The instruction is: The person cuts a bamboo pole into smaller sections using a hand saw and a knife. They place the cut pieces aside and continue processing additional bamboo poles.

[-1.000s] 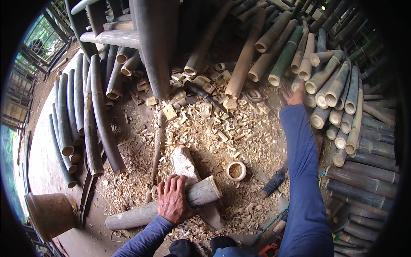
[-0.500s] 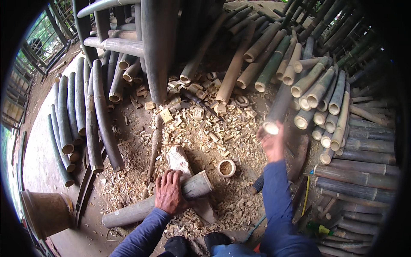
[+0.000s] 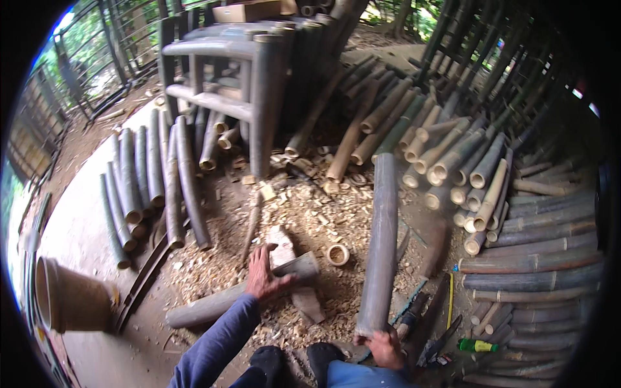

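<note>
My left hand (image 3: pixel 265 277) lies over a short grey bamboo pole (image 3: pixel 213 309), its fingers spread and not wrapped round it. That pole rests slantwise across a pale wooden block (image 3: pixel 306 304). To the right, my right hand (image 3: pixel 383 349) grips the near end of another thick grey bamboo pole (image 3: pixel 378 242), whose length points away from me. Some fingers of this hand are hidden behind the pole's end. A cut bamboo ring (image 3: pixel 337 255) sits among the wood chips (image 3: pixel 304 223), just beyond the first pole.
Bamboo poles (image 3: pixel 185 184) lean at the left, and more are stacked at the right (image 3: pixel 530 264). A bamboo frame (image 3: pixel 261 110) stands at the far side. There is a brown bucket (image 3: pixel 74 294) at left, with a green bottle (image 3: pixel 477 345) and dark tools (image 3: pixel 414 310) at right.
My right hand has come down and nearer to me, bringing the bamboo pole away from the stack. My left hand's fingers have spread on the other pole. The head view has tilted up.
</note>
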Available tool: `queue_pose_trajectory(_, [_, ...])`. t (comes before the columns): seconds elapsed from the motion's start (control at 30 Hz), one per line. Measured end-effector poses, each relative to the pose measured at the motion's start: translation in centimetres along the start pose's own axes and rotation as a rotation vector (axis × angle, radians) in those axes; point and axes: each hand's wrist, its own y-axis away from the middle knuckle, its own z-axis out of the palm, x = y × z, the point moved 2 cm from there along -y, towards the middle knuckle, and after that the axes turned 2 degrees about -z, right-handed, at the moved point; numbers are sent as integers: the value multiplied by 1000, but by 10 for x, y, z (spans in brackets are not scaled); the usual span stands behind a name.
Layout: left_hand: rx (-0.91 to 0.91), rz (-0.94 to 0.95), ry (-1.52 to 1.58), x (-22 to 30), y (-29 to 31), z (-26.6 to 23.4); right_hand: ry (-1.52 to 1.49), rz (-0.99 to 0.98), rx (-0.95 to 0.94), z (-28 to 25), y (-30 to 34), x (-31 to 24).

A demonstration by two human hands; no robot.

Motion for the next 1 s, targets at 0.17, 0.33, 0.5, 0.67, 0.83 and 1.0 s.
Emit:
queue_pose_trajectory(0.17, [149, -261, 991, 34, 23, -79, 383, 26, -132, 10, 42, -45])
queue_pose_trajectory(0.33, [308, -246, 1351, 8, 75, -154, 614, -8, -218, 26, 39, -85])
queue_pose_trajectory(0.5, [822, -507, 1343, -45, 169, -166, 723, 26, -459, 30, -19, -66])
queue_pose_trajectory(0.67, [1062, -878, 1143, -114, 266, -132, 782, 44, -618, 41, -84, -34])
queue_pose_trajectory(0.83, [1049, -1044, 872, -120, 286, -141, 576, -127, -155, 57, -127, -14])
queue_pose_trajectory(1.0, [897, -1071, 182, -164, 283, -167, 784, -229, -93, 41, -124, 7])
